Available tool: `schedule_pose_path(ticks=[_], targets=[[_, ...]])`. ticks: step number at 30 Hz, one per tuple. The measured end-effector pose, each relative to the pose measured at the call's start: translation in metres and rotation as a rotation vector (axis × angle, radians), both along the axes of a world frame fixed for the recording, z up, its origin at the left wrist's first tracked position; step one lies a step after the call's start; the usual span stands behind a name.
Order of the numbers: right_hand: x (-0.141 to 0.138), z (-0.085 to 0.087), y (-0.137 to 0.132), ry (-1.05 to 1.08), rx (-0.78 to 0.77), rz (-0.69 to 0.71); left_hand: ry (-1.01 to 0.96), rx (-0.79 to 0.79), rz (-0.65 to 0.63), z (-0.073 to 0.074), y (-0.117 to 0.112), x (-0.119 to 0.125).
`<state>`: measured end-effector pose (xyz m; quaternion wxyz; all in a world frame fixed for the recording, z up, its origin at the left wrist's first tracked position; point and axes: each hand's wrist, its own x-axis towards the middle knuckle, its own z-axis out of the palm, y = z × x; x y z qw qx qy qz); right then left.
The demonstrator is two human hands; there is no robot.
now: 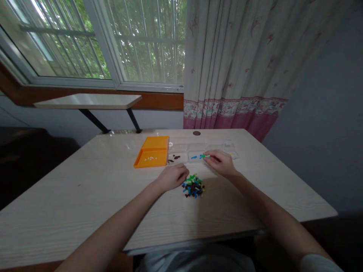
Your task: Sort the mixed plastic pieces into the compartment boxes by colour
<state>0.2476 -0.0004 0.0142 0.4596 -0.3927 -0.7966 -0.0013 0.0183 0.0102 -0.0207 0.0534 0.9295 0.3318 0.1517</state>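
Observation:
A small heap of coloured plastic pieces [193,186] in blue, green, yellow and dark brown lies on the pale wooden table [85,196]. My left hand [173,176] rests curled just left of the heap, its fingertips at the heap's edge; whether it holds a piece is hidden. My right hand [220,162] is pinched on a green piece [206,156] over a clear compartment tray [195,154]. One compartment holds dark brown pieces [175,157], the one beside it blue pieces [194,157], and a far right one something yellow [231,153].
An orange lid or tray [153,152] with a few white pieces lies left of the clear tray. A round cable hole [196,133] sits near the table's far edge. Behind are a window [113,41], a folding shelf [87,101] and a curtain [241,64].

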Motion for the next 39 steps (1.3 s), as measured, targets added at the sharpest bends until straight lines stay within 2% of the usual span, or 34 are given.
schedule_pose_path(ticks=[3, 7, 12, 18, 22, 27, 30, 33, 39], targets=[[0.003, 0.001, 0.001, -0.044, 0.039, 0.027, 0.014, -0.013, 0.024, 0.000, 0.000, 0.000], [0.020, 0.003, 0.011, -0.235, -0.013, 0.045, 0.017, -0.027, 0.020, 0.001, 0.002, -0.001], [0.057, -0.002, 0.036, -0.407, -0.171, -0.117, -0.010, -0.051, 0.030, 0.002, 0.004, -0.003], [0.082, -0.018, 0.054, -0.452, -0.342, -0.322, -0.029, -0.055, 0.076, 0.003, 0.004, -0.004], [0.087, -0.024, 0.057, -0.523, -0.419, -0.329, -0.020, -0.052, 0.073, 0.003, 0.005, -0.005], [0.094, -0.023, 0.059, -0.536, -0.459, -0.321, -0.018, -0.055, 0.073, 0.003, 0.004, -0.005], [0.090, -0.020, 0.057, -0.508, -0.425, -0.354, -0.017, -0.051, 0.064, 0.002, 0.004, -0.005], [0.075, -0.017, 0.051, -0.457, -0.380, -0.349, -0.013, -0.027, 0.053, 0.000, 0.005, -0.004], [0.011, -0.018, 0.020, -0.429, -0.364, -0.083, -0.108, -0.001, 0.038, 0.003, 0.003, -0.003]])
